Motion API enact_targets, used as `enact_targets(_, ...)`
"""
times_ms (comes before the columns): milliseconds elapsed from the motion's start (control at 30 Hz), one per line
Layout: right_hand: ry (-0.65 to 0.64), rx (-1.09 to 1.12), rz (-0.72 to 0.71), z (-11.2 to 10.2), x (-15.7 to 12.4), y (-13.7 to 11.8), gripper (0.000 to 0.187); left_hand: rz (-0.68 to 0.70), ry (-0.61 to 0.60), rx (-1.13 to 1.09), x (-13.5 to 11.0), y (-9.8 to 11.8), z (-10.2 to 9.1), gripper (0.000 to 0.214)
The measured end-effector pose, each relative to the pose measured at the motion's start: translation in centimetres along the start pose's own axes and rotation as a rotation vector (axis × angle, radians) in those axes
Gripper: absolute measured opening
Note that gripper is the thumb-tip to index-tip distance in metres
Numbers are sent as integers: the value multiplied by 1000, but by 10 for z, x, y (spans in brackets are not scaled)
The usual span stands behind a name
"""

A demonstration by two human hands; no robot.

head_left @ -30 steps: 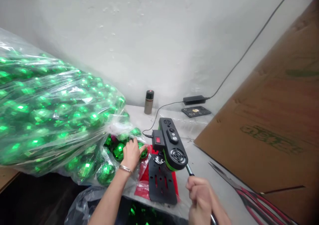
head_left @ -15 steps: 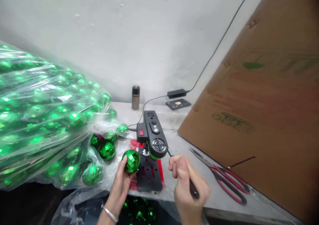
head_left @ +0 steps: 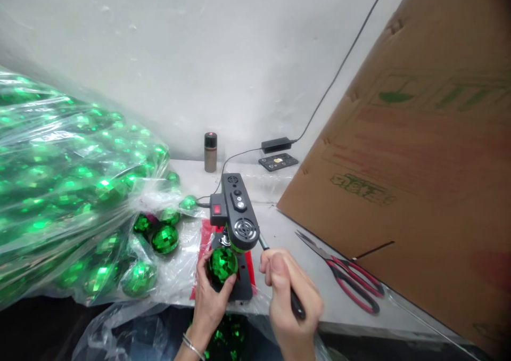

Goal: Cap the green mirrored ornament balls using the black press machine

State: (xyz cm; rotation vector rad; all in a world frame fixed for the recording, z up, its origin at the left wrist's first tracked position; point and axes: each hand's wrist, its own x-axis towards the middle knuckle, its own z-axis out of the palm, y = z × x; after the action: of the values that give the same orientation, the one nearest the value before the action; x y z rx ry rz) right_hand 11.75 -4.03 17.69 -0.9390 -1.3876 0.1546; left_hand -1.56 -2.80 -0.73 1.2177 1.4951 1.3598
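Note:
A shiny green faceted ball (head_left: 222, 265) is gripped in my left hand (head_left: 211, 294), held over the black slotted base plate (head_left: 244, 292) of a small machine. The machine's black upper body (head_left: 240, 209), with round vents and buttons, reaches out just above and beside the ball. My right hand (head_left: 293, 297) is wrapped around a black-handled lever (head_left: 297, 303), whose metal rod runs up to the machine's right side. Red sheet (head_left: 205, 233) shows under the base plate. The ball's underside is hidden by my fingers.
A big clear plastic bag (head_left: 80, 180) full of green balls spreads over the left side; a few loose balls (head_left: 165, 238) lie at its mouth. Scissors (head_left: 347, 276) and a cardboard box (head_left: 419, 164) are at right. A bottle (head_left: 210, 153), power adapter (head_left: 276, 145) and phone (head_left: 278, 161) stand behind.
My left hand has carried the ball right, from beside the base plate to over it near the machine's head. My right hand stays on the lever. The whole view has shifted slightly.

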Motion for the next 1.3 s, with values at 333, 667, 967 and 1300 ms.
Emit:
enact_targets(333, -16, -24, -20, -2, -1, -1, 30, 146, -112, 140, 16, 6, 14, 73)
enact_targets(667, 35, -45, -67, 2, -20, 16, 32, 97, -147, 131, 21, -11, 16, 84)
enact_targets(967, 152, -89, -64, 8, -34, 29, 40, 93, -115, 119, 17, -15, 20, 84)
enact_targets(1300, 159, -69, -26, 10, -37, 25, 40, 132, -121, 107, 16, -21, 22, 84)
